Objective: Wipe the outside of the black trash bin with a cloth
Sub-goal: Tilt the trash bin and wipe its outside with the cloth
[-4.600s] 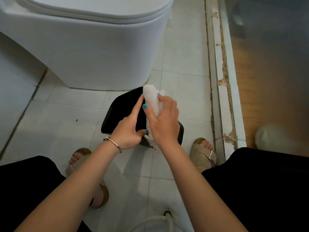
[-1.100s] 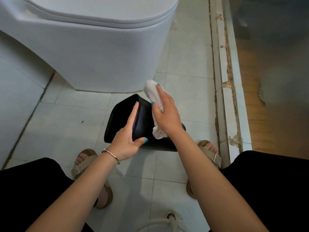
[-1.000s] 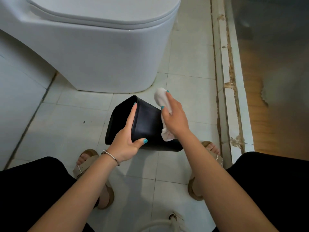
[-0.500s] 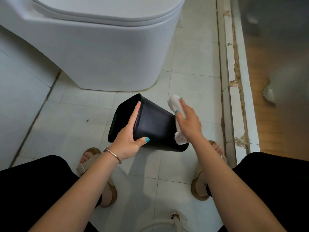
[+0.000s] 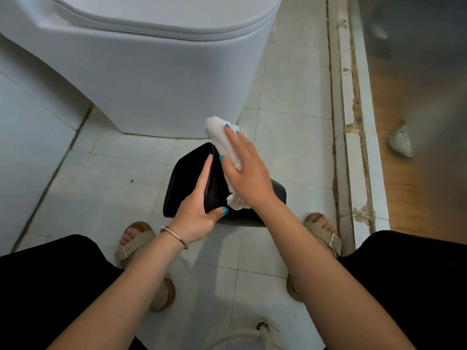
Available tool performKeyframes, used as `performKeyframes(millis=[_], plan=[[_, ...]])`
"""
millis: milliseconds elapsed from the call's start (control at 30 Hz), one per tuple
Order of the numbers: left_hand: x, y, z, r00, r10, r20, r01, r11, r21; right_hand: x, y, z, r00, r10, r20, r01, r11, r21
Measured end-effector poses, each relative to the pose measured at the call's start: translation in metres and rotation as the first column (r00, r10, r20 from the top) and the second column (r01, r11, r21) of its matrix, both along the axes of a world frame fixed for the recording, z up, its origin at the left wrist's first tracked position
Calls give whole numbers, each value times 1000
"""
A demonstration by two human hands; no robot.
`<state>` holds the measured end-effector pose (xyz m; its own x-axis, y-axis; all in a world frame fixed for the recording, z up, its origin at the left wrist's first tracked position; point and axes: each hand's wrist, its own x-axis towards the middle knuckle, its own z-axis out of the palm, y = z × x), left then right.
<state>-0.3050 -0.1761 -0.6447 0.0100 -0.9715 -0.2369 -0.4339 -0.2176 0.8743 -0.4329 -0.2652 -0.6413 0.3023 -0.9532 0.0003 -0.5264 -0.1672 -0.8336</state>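
Observation:
The small black trash bin (image 5: 185,184) is tipped on its side above the tiled floor, its opening facing left. My left hand (image 5: 199,210) grips its rim, fingers inside the opening and thumb on the outer wall. My right hand (image 5: 246,173) presses a folded white cloth (image 5: 222,138) flat against the bin's upper outer wall near the rim. The cloth's far end sticks out past my fingertips, and its lower end bunches under my palm. My right hand hides most of the wall beneath it.
A white toilet (image 5: 151,61) stands just behind the bin. A raised tiled threshold (image 5: 353,122) runs along the right, with wooden floor beyond. My sandalled feet (image 5: 134,243) flank the bin. A floor drain (image 5: 262,327) with a white hose lies near the bottom edge.
My right hand has slid the cloth from the bin's right side up and left toward the rim. The bin has tilted slightly; my left hand keeps its grip on the rim.

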Motion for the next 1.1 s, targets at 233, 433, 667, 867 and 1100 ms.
performKeyframes(millis=[233, 433, 667, 867, 1100], plan=[[19, 3, -5, 991, 126, -55, -125, 992, 17, -38, -4, -44, 983, -76, -166, 96, 989, 115], [13, -1, -4, 996, 72, -52, -70, 997, 24, -73, -6, -58, 956, -202, -212, 246, 946, 209], [5, -1, -1, 998, 46, -33, -45, 998, 39, -68, 1, -51, 939, -233, -251, 290, 931, 223], [0, -9, 0, 998, 40, -51, -39, 999, 21, -22, 9, -14, 979, -120, -164, 132, 989, 64], [5, -6, -4, 996, 60, -70, -58, 998, 33, 23, 29, 2, 986, 20, -163, -43, 990, -137]])
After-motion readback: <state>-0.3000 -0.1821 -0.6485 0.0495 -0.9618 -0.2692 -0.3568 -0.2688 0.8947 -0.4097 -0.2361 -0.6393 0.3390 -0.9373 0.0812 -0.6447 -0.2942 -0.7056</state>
